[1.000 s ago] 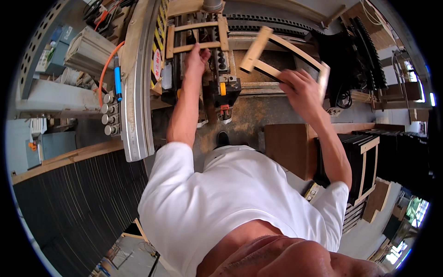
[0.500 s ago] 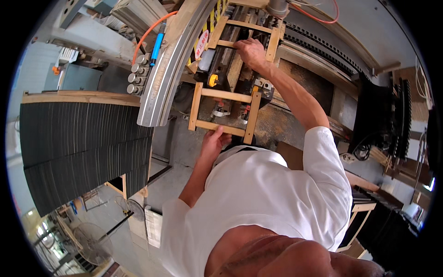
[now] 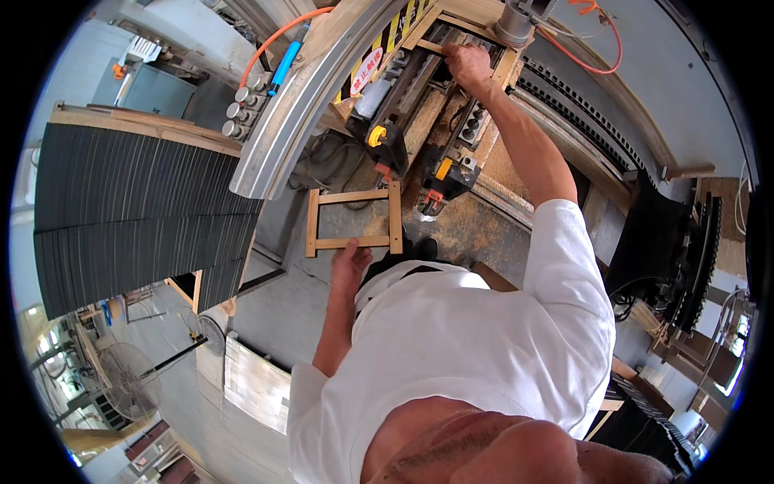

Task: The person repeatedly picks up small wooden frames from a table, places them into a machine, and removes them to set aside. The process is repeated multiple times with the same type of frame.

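Observation:
My left hand [image 3: 350, 264] grips the lower bar of a small wooden frame [image 3: 355, 196], its fingers partly hidden behind the wood. That frame is in the air in front of my body, just off the machine's near end. Farther forward, my right hand [image 3: 470, 66] is closed on the near crossbar of a second wooden frame [image 3: 422, 27], which lies over the machine bed. Two black clamp units with yellow knobs, one on the left [image 3: 377, 137] and one on the right [image 3: 445, 169], stand between the two frames.
On the left is a tall stack of dark, thin-edged pieces [image 3: 145, 181]. A metal rail [image 3: 278, 137] runs beside the machine with a blue pen [image 3: 285, 68] on it. A cylindrical metal head [image 3: 513, 22] sits near the far frame. Sawdust [image 3: 463, 230] covers part of the floor.
My left hand has drawn the near frame left, away from the clamp units. My right hand and the far frame have moved forward along the machine. The whole view has shifted a little.

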`<state>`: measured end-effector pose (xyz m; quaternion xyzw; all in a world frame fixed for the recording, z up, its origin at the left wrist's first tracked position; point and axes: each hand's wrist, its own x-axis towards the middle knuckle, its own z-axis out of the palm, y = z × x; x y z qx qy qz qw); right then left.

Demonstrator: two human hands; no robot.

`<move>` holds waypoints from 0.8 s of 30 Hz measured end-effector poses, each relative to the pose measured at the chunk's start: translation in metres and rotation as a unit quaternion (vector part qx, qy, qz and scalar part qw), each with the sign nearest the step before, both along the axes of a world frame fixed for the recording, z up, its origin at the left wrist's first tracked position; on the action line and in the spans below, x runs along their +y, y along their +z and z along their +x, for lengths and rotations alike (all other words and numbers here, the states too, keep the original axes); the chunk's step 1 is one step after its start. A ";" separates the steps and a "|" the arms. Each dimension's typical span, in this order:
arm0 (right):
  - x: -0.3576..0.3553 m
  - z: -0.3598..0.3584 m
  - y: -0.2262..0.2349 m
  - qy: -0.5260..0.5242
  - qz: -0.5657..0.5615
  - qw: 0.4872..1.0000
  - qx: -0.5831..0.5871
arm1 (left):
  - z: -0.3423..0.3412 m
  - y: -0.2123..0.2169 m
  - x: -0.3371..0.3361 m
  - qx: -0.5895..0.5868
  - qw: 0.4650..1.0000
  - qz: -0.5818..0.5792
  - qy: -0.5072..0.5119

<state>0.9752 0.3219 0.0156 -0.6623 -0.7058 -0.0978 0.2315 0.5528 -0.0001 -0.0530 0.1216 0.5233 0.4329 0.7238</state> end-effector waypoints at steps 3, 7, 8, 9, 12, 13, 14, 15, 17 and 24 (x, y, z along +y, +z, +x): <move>0.001 -0.002 -0.004 0.011 0.013 1.000 -0.006 | -0.001 -0.009 0.002 0.013 0.999 -0.009 0.031; 0.003 0.002 -0.006 0.009 0.005 1.000 -0.017 | -0.001 -0.015 0.007 0.029 0.999 -0.018 0.042; 0.003 0.002 -0.007 0.013 0.006 1.000 -0.015 | -0.002 -0.016 0.007 0.032 0.999 -0.016 0.039; 0.004 0.003 -0.008 0.015 0.010 1.000 -0.013 | 0.000 -0.013 0.008 0.046 0.998 -0.019 0.039; 0.005 0.005 -0.007 0.019 0.003 1.000 -0.011 | -0.003 -0.017 0.005 0.069 0.997 -0.021 0.025; 0.005 0.004 -0.005 0.022 -0.002 1.000 -0.011 | -0.003 -0.017 0.004 0.072 0.996 -0.025 0.035; 0.003 0.004 -0.003 0.017 -0.012 1.000 -0.012 | -0.004 -0.017 0.002 0.075 0.996 -0.029 0.045; 0.001 0.005 -0.004 0.014 -0.022 1.000 -0.013 | -0.005 -0.017 -0.001 0.078 0.995 -0.033 0.056; 0.001 0.007 -0.002 0.001 -0.053 0.998 -0.030 | -0.009 -0.017 -0.005 0.083 0.995 -0.025 0.056; 0.008 -0.004 -0.007 0.018 -0.056 0.998 -0.017 | -0.046 -0.019 -0.038 0.075 0.993 0.020 0.094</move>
